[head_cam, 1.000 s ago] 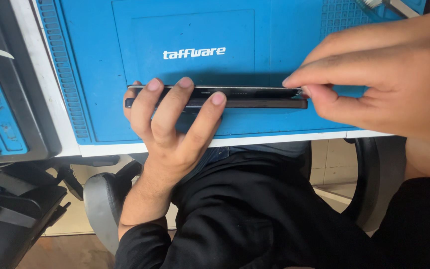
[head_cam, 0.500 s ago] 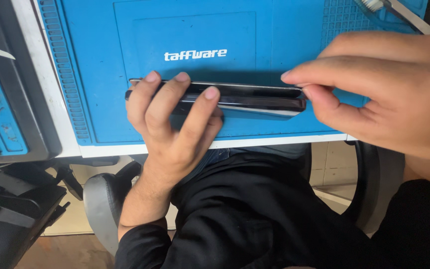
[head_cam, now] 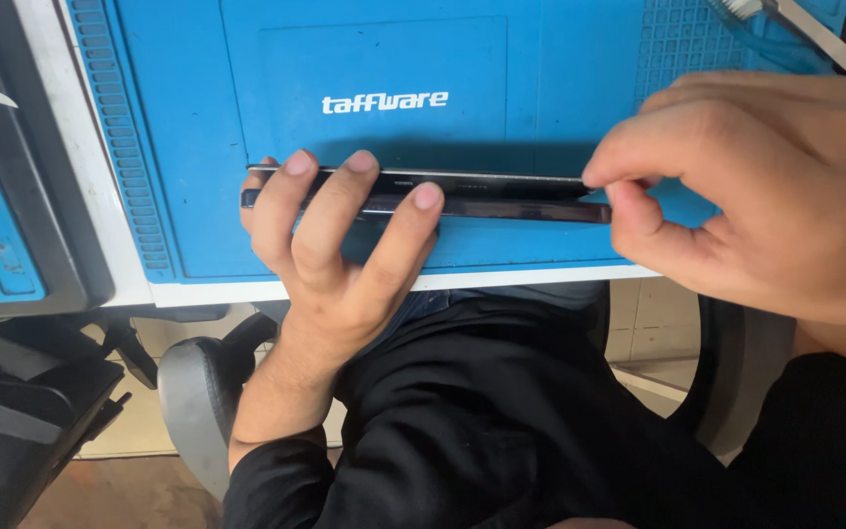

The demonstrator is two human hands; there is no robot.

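Slim dark phone (head_cam: 501,196) standing on its long edge over the near part of the blue work mat (head_cam: 198,118), seen edge-on. Compared with one second ago, showing a wider split along the top edge: thin upper panel now lifting apart from the dark body at the 3 o'clock end, suggesting a separation of panel from body progressing rather than finished. Left hand (head_cam: 335,264) wrapping the 9 o'clock end, three fingertips (head_cam: 361,163) lying over the facing side, thumb hidden behind, gripping the phone firmly. Right hand (head_cam: 736,196) closing thumb and forefinger in a pinch on the 3 o'clock corner, apparently at the seam; exact contact partly hidden. Phone lying between both hands, at 12 o'clock of the left palm and 9 o'clock of the right. Metal tool (head_cam: 815,34) resting at 1 o'clock, well apart, untouched. White table edge (head_cam: 501,282) running just below the mat.
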